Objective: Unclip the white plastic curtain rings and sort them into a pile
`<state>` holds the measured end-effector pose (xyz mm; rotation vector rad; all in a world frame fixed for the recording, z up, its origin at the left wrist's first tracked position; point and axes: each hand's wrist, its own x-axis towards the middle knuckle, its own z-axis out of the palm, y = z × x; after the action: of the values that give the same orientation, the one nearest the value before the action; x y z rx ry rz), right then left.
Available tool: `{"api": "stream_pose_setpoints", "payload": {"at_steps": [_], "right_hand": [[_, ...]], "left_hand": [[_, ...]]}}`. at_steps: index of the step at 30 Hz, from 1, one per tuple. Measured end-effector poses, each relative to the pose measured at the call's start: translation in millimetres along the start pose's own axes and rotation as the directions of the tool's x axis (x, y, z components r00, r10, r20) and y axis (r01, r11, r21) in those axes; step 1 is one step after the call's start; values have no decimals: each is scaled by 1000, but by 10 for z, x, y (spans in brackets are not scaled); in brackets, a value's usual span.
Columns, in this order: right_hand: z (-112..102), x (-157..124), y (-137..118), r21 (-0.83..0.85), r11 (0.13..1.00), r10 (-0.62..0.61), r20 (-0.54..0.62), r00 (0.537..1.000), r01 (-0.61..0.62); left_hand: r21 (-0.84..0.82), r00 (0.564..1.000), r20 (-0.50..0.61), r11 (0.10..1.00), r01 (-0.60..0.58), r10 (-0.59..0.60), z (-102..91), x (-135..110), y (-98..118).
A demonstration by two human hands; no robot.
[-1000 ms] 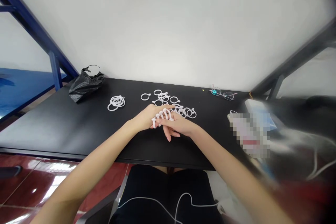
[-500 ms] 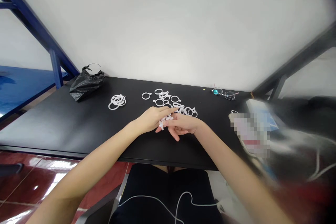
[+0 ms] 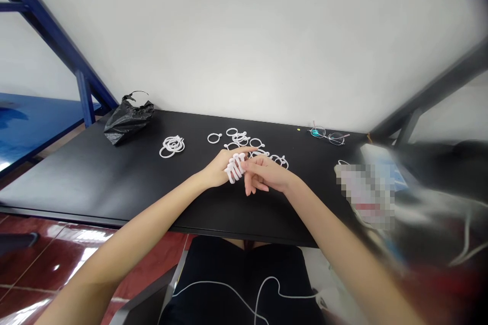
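In front of ring pile [image 3: 240,138], left hand [image 3: 220,167] holds white rings [image 3: 235,168]; right hand [image 3: 269,172] touches them, grip unclear. Likely aligning; next needs steady left hold.

This looks like a workshop: black worktable [image 3: 114,177], blue frame [image 3: 53,30] and red tiled floor [image 3: 34,259].

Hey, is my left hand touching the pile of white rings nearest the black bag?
Apart. The head view shows bare black tabletop between your left hand and that pile of white rings.
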<state>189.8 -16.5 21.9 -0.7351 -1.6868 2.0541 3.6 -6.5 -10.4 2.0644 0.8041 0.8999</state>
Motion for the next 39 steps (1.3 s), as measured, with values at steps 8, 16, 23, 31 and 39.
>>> {"api": "stream_pose_setpoints", "payload": {"at_steps": [8, 16, 23, 31, 39], "right_hand": [[243, 9, -11, -85, 996, 30, -98, 995, -38], [382, -22, 55, -215, 969, -140, -73, 988, 121], [502, -108, 74, -400, 889, -292, -114, 950, 225], [491, -127, 86, -507, 818, -360, -87, 929, 270], [304, 72, 160, -131, 950, -309, -278, 909, 283]], "left_hand": [[62, 993, 105, 997, 50, -56, -111, 5, 87], [23, 999, 51, 1000, -16, 15, -287, -4, 235], [-242, 999, 39, 970, -16, 26, -233, -16, 289], [-326, 995, -77, 945, 39, -68, -168, 2, 342], [-315, 995, -38, 946, 76, -92, -191, 54, 133]]}}
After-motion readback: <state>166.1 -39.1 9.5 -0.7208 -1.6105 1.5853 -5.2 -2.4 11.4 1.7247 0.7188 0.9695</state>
